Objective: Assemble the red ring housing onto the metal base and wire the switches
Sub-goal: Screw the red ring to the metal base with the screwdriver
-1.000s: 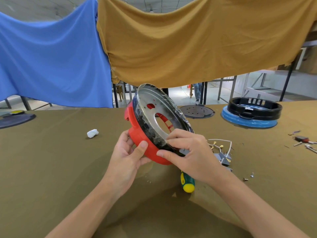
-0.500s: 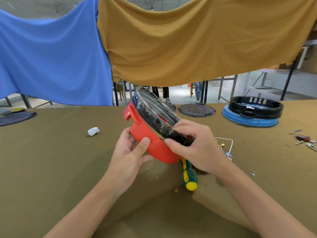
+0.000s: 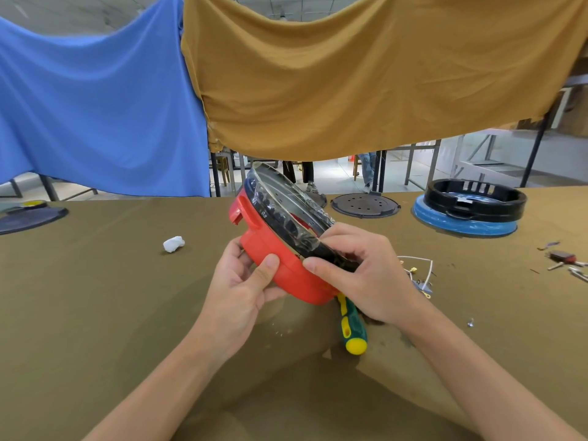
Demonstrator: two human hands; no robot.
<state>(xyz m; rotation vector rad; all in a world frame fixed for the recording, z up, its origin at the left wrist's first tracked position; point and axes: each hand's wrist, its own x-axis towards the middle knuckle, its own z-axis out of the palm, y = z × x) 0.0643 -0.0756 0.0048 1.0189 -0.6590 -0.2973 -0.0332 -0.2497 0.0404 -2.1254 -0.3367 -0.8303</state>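
I hold the red ring housing (image 3: 270, 249) tilted above the table, with the metal base (image 3: 286, 202) seated in it, wrapped in clear film over a black band. My left hand (image 3: 241, 291) grips the housing's lower left side, thumb on the red wall. On the lower right rim sits my right hand (image 3: 359, 275), fingers over the black band. White wires with small brass terminals (image 3: 416, 275) lie on the table just right of my right hand; the switches are partly hidden behind it.
A green and yellow screwdriver (image 3: 351, 326) lies under the housing. A white wad (image 3: 173, 243) sits to the left. Far right stand a black ring on a blue disc (image 3: 471, 211) and small metal parts (image 3: 563, 259). A dark round plate (image 3: 364, 205) lies at the back.
The housing has tipped so its open metal face turns away from me and its red wall shows more. Both hands kept their grip and shifted slightly with it.
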